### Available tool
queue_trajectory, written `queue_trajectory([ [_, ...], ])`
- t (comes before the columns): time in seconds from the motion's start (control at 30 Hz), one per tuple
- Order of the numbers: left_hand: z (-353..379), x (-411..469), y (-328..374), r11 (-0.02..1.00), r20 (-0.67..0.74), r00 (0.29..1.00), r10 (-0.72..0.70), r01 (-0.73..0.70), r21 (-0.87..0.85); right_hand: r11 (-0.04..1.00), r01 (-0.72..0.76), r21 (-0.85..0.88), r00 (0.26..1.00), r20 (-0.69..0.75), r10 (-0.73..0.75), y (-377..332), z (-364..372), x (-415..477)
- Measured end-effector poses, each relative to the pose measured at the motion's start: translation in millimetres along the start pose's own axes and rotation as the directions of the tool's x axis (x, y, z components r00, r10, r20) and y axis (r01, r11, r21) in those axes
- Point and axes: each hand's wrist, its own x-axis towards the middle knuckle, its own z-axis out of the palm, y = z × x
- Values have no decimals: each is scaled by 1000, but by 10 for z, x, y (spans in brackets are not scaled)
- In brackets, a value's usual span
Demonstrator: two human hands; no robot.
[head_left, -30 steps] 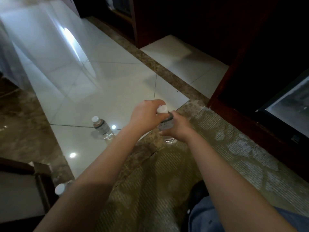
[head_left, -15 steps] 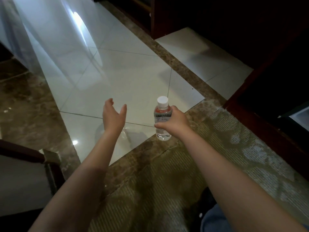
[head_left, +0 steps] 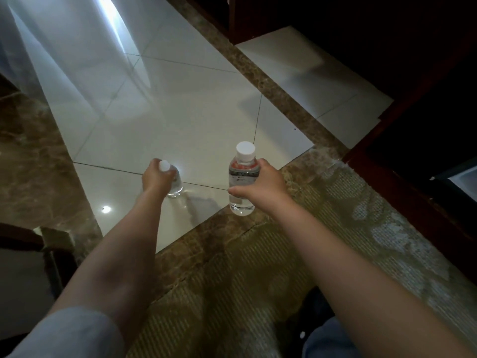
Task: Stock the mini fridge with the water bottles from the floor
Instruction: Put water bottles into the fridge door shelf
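My right hand (head_left: pixel 260 183) grips a clear water bottle (head_left: pixel 242 174) with a white cap and a red and grey label, held upright just above the floor. My left hand (head_left: pixel 156 178) wraps around the upper part of a second clear water bottle (head_left: pixel 175 186) that stands on the white tile; its white cap pokes out above my fingers. A corner of the mini fridge (head_left: pixel 462 178) shows at the right edge, inside a dark wooden cabinet.
A patterned mat (head_left: pixel 258 280) lies under my arms. The dark red cabinet frame (head_left: pixel 387 177) runs along the right. Wooden furniture (head_left: pixel 31 244) stands at the lower left. A sheer curtain (head_left: pixel 31 47) hangs at the upper left. White tiles (head_left: pixel 180 104) spread ahead.
My left hand let go of the bottle in my right hand, reached left, and closed around the second bottle on the tile. My right hand kept its bottle upright.
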Motion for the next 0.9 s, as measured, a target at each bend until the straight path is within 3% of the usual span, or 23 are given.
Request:
queue_trajectory([
  [0.2, 172, -439, 149, 995, 4, 997, 76, -76, 61, 999, -34, 38, 999, -28, 36, 113, -324, -90],
  [0.37, 260, -890, 701, 944, 213, 935, 285, -312, 108, 998, -63, 20, 987, -147, 65, 131, -810, -234],
  [0.5, 306, -1349, 1341, 852, 299, 825, 479, -519, 69, 994, -104, 25, 958, -268, 107, 219, -1335, -519],
  [0.67, 450, -2026, 2105, 676, 374, 632, 679, -737, 20, 990, -122, 68, 893, -427, 139, 364, -2065, -984],
  [0.9, 754, -3152, 2881, 468, 434, 380, 816, -876, -113, 980, -126, 154, 761, -619, 195, 770, -2937, -1766],
])
